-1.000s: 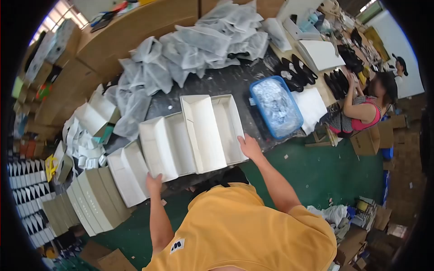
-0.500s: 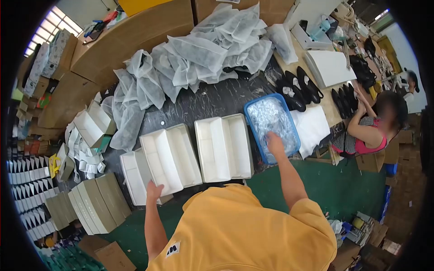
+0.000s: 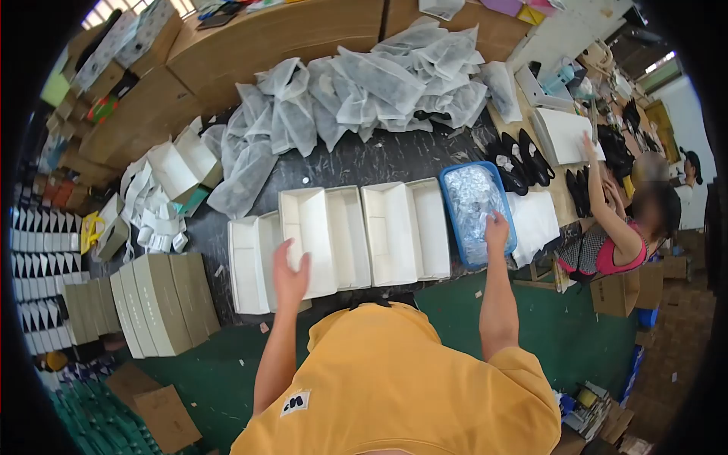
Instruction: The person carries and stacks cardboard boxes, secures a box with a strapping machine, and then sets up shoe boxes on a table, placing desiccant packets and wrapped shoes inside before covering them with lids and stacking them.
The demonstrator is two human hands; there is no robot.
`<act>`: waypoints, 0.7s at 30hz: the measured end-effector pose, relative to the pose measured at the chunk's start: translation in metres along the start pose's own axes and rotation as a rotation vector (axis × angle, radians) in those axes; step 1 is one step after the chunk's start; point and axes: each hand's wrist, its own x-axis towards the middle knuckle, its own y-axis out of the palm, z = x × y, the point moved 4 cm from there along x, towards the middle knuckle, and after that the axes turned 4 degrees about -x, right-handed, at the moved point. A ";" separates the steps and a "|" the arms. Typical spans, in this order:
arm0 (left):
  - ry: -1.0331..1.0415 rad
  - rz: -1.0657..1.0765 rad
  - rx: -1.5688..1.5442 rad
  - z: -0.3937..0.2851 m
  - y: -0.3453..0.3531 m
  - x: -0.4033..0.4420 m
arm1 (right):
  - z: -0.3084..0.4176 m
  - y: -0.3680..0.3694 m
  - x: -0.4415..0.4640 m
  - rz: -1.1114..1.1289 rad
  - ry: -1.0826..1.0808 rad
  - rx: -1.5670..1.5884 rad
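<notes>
Several open white boxes stand in a row along the front of the dark table. Over the left boxes is my left hand, thumb and fingers spread, holding nothing. My right hand is over the right part of a blue basket filled with small clear plastic packets. Its fingers are pinched together; whatever is between them is too small to make out. White sheets lie just right of the basket.
White translucent bags are heaped at the table's back. Black shoes stand at the right, near a co-worker. Closed grey-beige boxes stand at the left, below white strips and another open box.
The white boxes were rearranged into side-by-side groups. My right hand left them and went to the basket, then its fingers drew together. My left hand has lifted and opened.
</notes>
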 end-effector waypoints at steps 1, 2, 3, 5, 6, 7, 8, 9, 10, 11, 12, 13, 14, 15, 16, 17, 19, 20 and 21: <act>-0.140 0.096 -0.175 -0.013 0.013 -0.002 | 0.016 -0.004 -0.008 0.028 0.107 0.271; -0.165 0.196 -0.461 -0.018 0.033 -0.006 | 0.057 -0.005 -0.036 0.116 0.130 0.623; -0.146 0.301 -0.635 -0.032 0.051 -0.009 | 0.109 0.001 -0.076 0.205 0.159 0.973; -0.450 0.401 -1.030 -0.067 0.085 -0.019 | 0.177 0.023 -0.141 0.403 0.100 0.992; -0.575 0.450 -1.198 -0.084 0.097 -0.021 | 0.207 0.037 -0.170 0.468 -0.080 0.826; -0.701 0.497 -1.366 -0.094 0.104 -0.021 | 0.231 0.047 -0.193 0.528 -0.258 0.658; -0.712 0.492 -1.368 -0.087 0.108 -0.018 | 0.244 0.049 -0.204 0.537 -0.251 0.651; -0.713 0.464 -1.439 -0.080 0.112 -0.012 | 0.260 0.044 -0.208 0.405 -0.333 0.663; -0.709 0.439 -1.510 -0.073 0.116 -0.005 | 0.270 0.037 -0.205 0.268 -0.417 0.674; -0.713 0.436 -1.512 -0.070 0.112 0.000 | 0.270 0.034 -0.199 0.272 -0.415 0.670; -0.723 0.418 -1.504 -0.062 0.102 0.005 | 0.263 0.025 -0.190 0.260 -0.421 0.722; -0.732 0.400 -1.496 -0.055 0.093 0.009 | 0.255 0.018 -0.178 0.246 -0.426 0.773; -0.744 0.397 -1.496 -0.047 0.087 0.013 | 0.237 0.024 -0.166 0.360 -0.323 0.761; -0.654 0.422 -1.306 -0.040 0.079 0.017 | 0.207 0.032 -0.147 0.363 -0.310 0.755; -0.567 0.450 -1.114 -0.033 0.075 0.019 | 0.166 0.048 -0.127 0.400 -0.279 0.402; -0.588 0.457 -1.108 -0.024 0.074 0.019 | 0.141 0.052 -0.117 0.431 -0.230 0.241; -0.503 0.517 -0.796 -0.008 0.084 0.027 | 0.118 0.053 -0.101 0.471 -0.178 0.074; -0.527 0.523 -0.792 0.002 0.093 0.022 | 0.117 0.048 -0.104 0.558 0.032 0.408; -0.521 0.481 -0.749 0.014 0.100 0.019 | 0.117 0.044 -0.106 0.624 0.249 0.744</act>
